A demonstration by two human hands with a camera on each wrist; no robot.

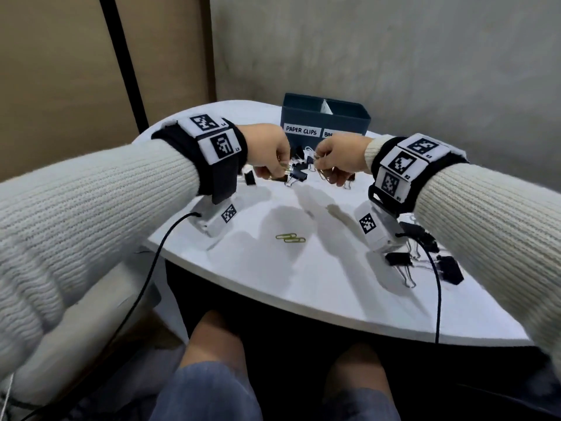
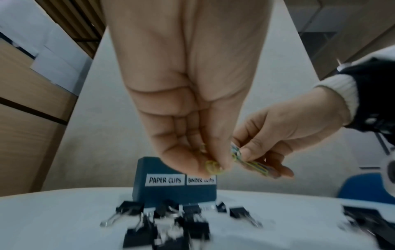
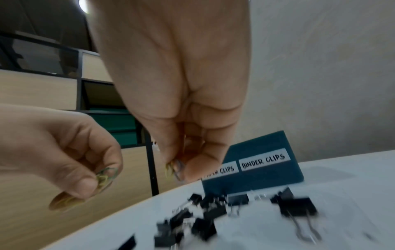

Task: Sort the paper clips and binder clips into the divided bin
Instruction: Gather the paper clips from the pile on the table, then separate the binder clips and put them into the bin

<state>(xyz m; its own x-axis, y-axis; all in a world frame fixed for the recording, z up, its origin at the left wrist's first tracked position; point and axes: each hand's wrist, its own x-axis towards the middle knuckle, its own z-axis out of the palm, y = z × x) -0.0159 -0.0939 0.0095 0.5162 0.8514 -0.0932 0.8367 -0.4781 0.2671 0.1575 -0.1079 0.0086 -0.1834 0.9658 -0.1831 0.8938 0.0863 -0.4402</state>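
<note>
The dark blue divided bin stands at the back of the white table, labelled PAPER CLIPS on the left and BINDER CLIPS on the right. Both hands hover just in front of it, above a heap of black binder clips. My left hand pinches a small bunch of yellow and green paper clips. My right hand pinches several paper clips too. The two hands are close together, a little apart. In the right wrist view the pinched clips show between thumb and fingers.
Two yellow paper clips lie loose on the table's middle. More black binder clips lie at the right, under my right forearm. Cables run off both wrist cameras over the table's front edge. A grey wall stands behind the bin.
</note>
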